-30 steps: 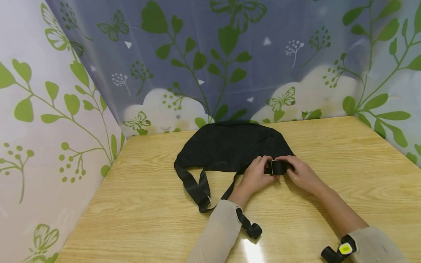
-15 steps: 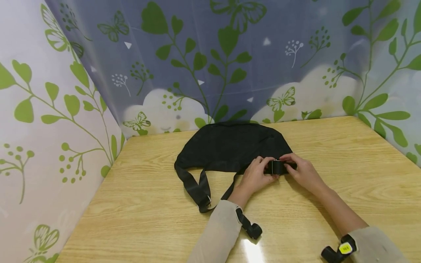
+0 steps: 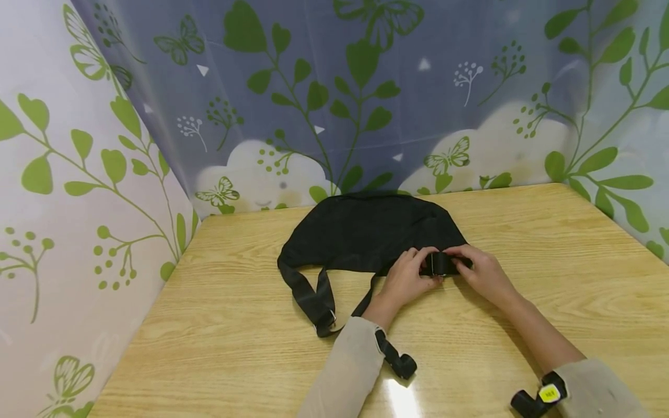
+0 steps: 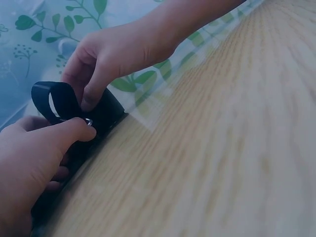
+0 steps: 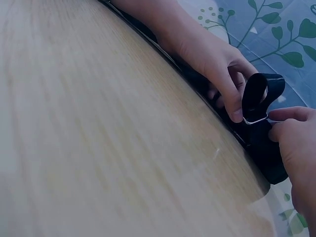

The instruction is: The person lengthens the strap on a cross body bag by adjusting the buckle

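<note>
A black waist bag (image 3: pixel 366 232) lies on the table, its webbing strap trailing toward the front. At its right end, the strap rises in a loop (image 4: pixel 63 98) through a thin metal slide buckle (image 5: pixel 256 121). My left hand (image 3: pixel 406 277) pinches the buckle from the left, thumb on the near side. From the right, my right hand (image 3: pixel 483 274) pinches the strap beside the buckle between thumb and forefinger. In the right wrist view the loop stands up between both hands. The left hand's other fingers are partly hidden behind the strap.
A second metal buckle (image 3: pixel 331 318) sits on the strap's slack loop at the front left. The wood-grain table (image 3: pixel 235 348) meets a leaf-printed cloth backdrop (image 3: pixel 292 69) behind the bag. Black bands (image 3: pixel 399 363) with loose ends hang at both sleeve cuffs.
The strap loop at the buckle looks narrower in the head view. My right fingers have shifted slightly along the strap; the left hand and the bag have stayed nearly still.
</note>
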Demonstrator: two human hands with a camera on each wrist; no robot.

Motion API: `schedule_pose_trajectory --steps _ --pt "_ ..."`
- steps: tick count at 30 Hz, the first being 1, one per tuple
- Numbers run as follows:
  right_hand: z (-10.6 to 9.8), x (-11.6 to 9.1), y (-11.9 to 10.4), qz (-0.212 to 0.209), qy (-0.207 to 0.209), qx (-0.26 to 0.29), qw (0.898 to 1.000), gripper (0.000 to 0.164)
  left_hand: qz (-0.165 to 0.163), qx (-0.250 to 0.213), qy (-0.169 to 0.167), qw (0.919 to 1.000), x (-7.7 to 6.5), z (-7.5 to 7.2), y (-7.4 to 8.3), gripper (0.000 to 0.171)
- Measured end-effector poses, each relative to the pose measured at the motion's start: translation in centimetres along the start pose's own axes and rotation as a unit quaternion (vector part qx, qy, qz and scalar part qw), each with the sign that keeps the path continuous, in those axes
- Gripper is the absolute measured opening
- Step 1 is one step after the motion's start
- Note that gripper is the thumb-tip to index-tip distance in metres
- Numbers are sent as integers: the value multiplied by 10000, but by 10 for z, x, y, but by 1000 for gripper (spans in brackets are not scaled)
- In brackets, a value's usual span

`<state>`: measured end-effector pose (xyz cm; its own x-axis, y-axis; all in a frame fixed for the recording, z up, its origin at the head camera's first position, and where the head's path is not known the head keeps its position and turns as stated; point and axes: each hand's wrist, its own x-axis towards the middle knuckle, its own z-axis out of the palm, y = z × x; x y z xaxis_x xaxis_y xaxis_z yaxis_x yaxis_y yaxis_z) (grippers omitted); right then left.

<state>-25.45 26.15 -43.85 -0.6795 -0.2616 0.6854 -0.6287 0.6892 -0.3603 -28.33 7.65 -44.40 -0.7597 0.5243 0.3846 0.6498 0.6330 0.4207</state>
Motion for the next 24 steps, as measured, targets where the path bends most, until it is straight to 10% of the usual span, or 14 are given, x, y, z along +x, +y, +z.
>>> schedule_pose_trajectory --steps 17,24 --pt "-4 -2 6 841 258 -658 9939 22 -332 -35 41 9994 2 1 0 53" --pt "-1 -2 5 314 -279 -515 9978 30 -117 24 12 9999 1 0 -1 52"
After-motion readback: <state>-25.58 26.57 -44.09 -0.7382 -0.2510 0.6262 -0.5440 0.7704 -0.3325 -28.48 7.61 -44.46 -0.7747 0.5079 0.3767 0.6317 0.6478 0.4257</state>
